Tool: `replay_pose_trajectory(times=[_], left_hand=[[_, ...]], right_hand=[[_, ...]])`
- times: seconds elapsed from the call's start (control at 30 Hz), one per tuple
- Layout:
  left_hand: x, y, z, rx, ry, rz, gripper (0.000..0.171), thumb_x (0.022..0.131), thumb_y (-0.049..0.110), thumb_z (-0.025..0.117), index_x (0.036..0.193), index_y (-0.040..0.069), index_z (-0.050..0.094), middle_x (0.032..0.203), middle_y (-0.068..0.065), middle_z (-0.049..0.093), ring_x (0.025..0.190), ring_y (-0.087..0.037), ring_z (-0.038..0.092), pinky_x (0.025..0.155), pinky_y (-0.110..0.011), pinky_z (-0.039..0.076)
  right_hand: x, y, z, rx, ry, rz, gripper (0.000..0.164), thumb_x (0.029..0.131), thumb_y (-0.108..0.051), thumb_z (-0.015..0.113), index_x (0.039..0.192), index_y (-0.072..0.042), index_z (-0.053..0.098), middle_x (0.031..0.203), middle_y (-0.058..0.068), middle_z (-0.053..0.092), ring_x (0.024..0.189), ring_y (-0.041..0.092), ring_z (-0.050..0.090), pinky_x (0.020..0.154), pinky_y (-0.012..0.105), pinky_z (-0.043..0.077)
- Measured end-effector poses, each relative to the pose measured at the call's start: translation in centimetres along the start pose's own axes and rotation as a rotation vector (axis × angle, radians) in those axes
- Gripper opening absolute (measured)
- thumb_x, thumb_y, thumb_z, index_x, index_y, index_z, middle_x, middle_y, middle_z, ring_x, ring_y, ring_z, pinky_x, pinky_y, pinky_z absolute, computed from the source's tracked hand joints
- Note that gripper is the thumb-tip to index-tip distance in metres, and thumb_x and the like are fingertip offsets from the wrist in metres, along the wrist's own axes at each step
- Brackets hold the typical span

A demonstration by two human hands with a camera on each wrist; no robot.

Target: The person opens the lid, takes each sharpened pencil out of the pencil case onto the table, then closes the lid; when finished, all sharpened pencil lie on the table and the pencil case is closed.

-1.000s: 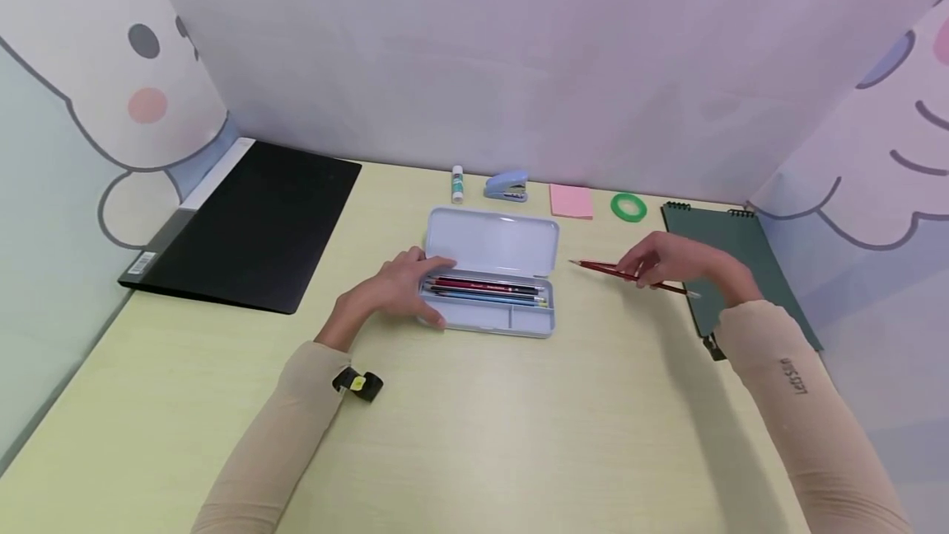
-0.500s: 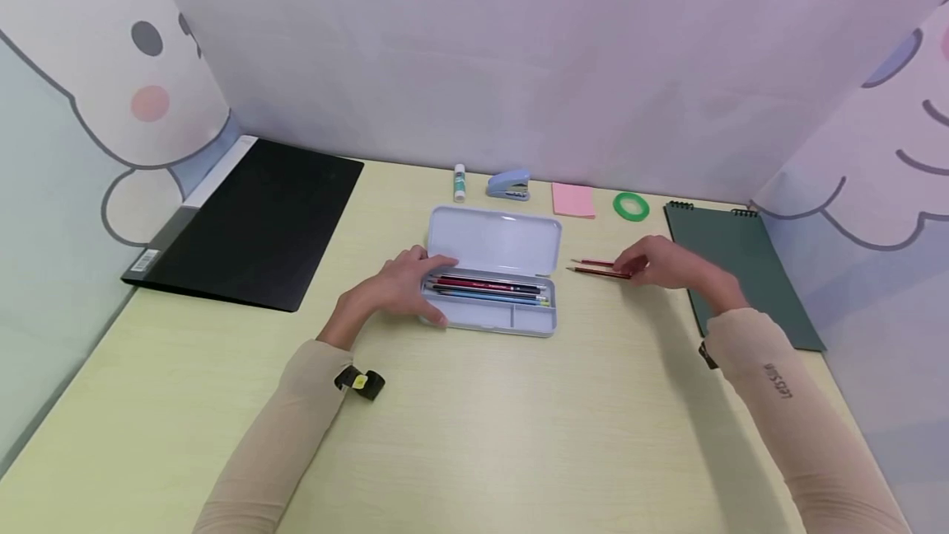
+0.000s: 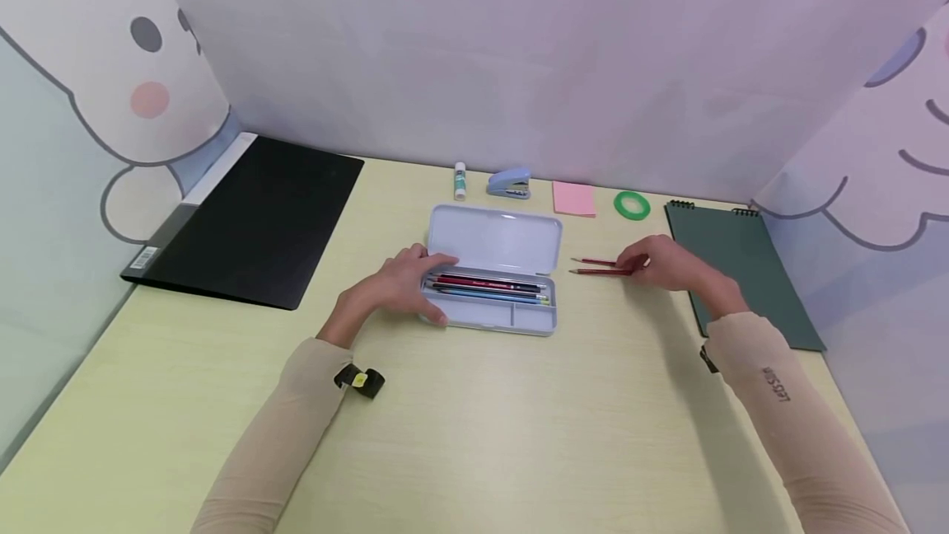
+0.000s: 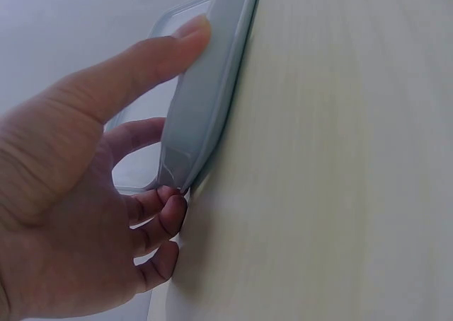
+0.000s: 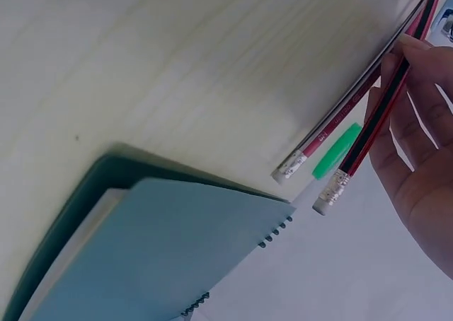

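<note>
My left hand point(image 3: 404, 285) grips the left end of an open pale-blue pencil case point(image 3: 474, 316); its thumb lies on the front wall in the left wrist view, with fingers around the corner. Several pencils point(image 3: 489, 287) lie in the long rear compartment. To the right, my right hand point(image 3: 662, 260) pinches a red-and-black pencil point(image 5: 375, 126) between thumb and fingers, its eraser end sticking out behind. Beside it, another red pencil point(image 5: 333, 123) lies on the table, close under the fingertips. Both pencil points face the case in the head view.
Behind the case stand a glue stick point(image 3: 460, 181), a blue stapler point(image 3: 509, 184), pink sticky notes point(image 3: 573, 199) and a green tape roll point(image 3: 632, 205). A black folder point(image 3: 259, 225) lies at left, a dark green spiral notebook point(image 3: 749, 270) under the right forearm.
The held pencil has swung from lying across the other to almost parallel with it, its point now nearer me. The right hand has lowered slightly. The left hand keeps its place on the pencil case.
</note>
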State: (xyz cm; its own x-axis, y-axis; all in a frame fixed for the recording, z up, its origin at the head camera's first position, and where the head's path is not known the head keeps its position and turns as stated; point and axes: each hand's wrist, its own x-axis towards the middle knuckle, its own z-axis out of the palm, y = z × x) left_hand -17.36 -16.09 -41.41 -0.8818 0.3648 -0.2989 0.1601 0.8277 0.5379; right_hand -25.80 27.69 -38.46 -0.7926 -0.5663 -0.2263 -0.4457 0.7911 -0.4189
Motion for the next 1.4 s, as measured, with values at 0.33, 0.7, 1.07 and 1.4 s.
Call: replay_pose_trajectory(times=[0.33,0.7,1.07,1.4], left_hand=[[-0.06,0.09,0.06,0.001,-0.006,0.006,0.095,0.070,0.043,0.089,0.151,0.029,0.043,0.134,-0.015,0.043,0.119,-0.033,0.042,0.094,-0.047,0.043],[-0.31,0.19,-0.01,-0.005,-0.001,0.011,0.095,0.070,0.043,0.089,0.151,0.028,0.043,0.132,-0.015,0.044,0.120,-0.033,0.042,0.094,-0.046,0.043],[-0.20,0.13,-0.14,-0.004,-0.006,0.007,0.095,0.070,0.043,0.089,0.152,0.029,0.042,0.133,-0.014,0.043,0.119,-0.033,0.041,0.094,-0.046,0.043],[-0.30,0.23,-0.30,-0.007,-0.004,0.013,0.095,0.070,0.043,0.089,0.152,0.028,0.042,0.132,-0.014,0.044,0.118,-0.033,0.041,0.093,-0.046,0.042]], right_hand=[[0.00,0.53,0.45,-0.011,0.041,-0.008,0.027,0.084,0.008,0.067,0.107,-0.002,0.074,0.101,0.012,0.073,0.089,0.024,0.067,0.078,0.041,0.054],[-0.03,0.55,0.63,-0.018,0.060,-0.010,0.024,0.084,0.006,0.070,0.105,-0.002,0.074,0.101,0.013,0.074,0.087,0.024,0.066,0.078,0.042,0.054],[0.03,0.12,0.62,-0.035,0.076,0.007,0.022,0.084,0.005,0.071,0.105,-0.001,0.074,0.098,0.012,0.073,0.087,0.024,0.066,0.079,0.044,0.054],[0.07,-0.20,0.94,-0.108,0.079,0.034,0.029,0.085,0.003,0.070,0.114,0.002,0.070,0.101,0.015,0.070,0.090,0.026,0.063,0.081,0.048,0.052]])
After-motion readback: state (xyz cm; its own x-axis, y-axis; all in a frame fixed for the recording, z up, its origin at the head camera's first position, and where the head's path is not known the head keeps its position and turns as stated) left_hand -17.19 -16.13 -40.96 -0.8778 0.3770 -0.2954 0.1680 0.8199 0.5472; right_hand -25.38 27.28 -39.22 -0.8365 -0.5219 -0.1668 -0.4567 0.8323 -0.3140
